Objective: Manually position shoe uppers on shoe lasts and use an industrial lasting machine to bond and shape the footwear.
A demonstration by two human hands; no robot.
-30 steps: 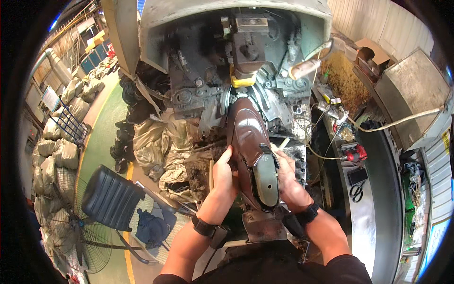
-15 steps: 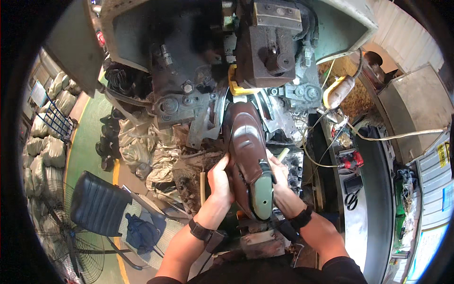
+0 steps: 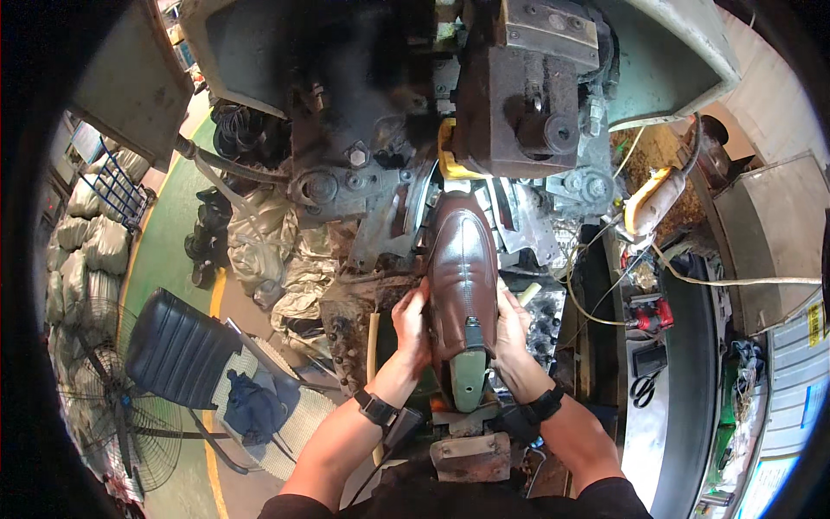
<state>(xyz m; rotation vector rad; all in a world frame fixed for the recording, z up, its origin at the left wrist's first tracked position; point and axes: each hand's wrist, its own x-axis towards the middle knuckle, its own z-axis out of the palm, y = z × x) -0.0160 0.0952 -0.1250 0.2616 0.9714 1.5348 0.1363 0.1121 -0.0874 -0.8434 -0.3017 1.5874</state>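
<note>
R-side wht bench (image 3: 645, 445) — blk scissors (image 3: 642, 392) + dk flat device (image 3: 649, 360) on it.

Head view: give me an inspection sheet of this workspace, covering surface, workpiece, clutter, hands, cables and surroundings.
Surface: long white benchtop at right; grimy, dark metal machine ahead.
Workpiece: glossy brown leather shoe on a smooth green last, toe pointing toward the machine.
Clutter: black scissors on the benchtop, red-and-black device beyond.
Hands: left hand and right hand grip the shoe's two sides.
Cables: thin pale cord runs slackly at right.
Surroundings: black padded chair, black wire-caged fan and stacked pale sacks at left.
</note>
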